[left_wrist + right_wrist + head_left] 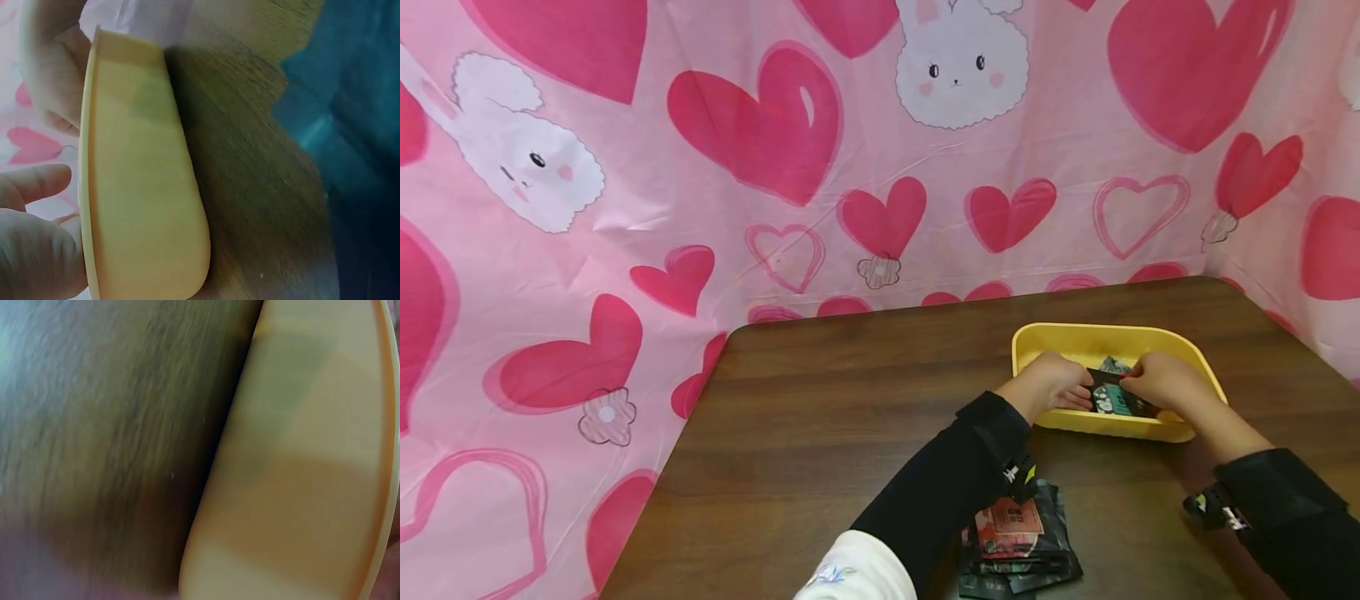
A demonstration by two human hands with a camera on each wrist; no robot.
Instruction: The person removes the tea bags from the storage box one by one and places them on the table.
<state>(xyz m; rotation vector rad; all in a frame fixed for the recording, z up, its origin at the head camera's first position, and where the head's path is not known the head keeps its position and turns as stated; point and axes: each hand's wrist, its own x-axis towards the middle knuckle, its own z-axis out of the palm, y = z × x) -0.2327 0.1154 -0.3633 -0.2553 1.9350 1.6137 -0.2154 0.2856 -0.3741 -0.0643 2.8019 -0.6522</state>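
Observation:
In the head view, my left hand (1054, 385) and right hand (1167, 385) are both inside a yellow plastic basin (1108, 425). Between them is a dark packet (1116, 400) with a green and white print. My right thumb and fingers pinch its upper edge. The left fingertips hold its left corner, the other fingers spread below. Another dark packet (1114, 364) shows behind it in the basin. From the left wrist, my left hand (40, 244) appears beyond the rim, with the right hand (56, 69) opposite; the packet is hidden by the basin wall.
A stack of dark packets, the top one with a red label (1011, 529), lies under my left forearm on the brown wooden table (820, 450). Behind the table hangs a pink cloth (722, 192) with hearts and rabbits. The basin wall (294, 456) fills much of the right wrist view.

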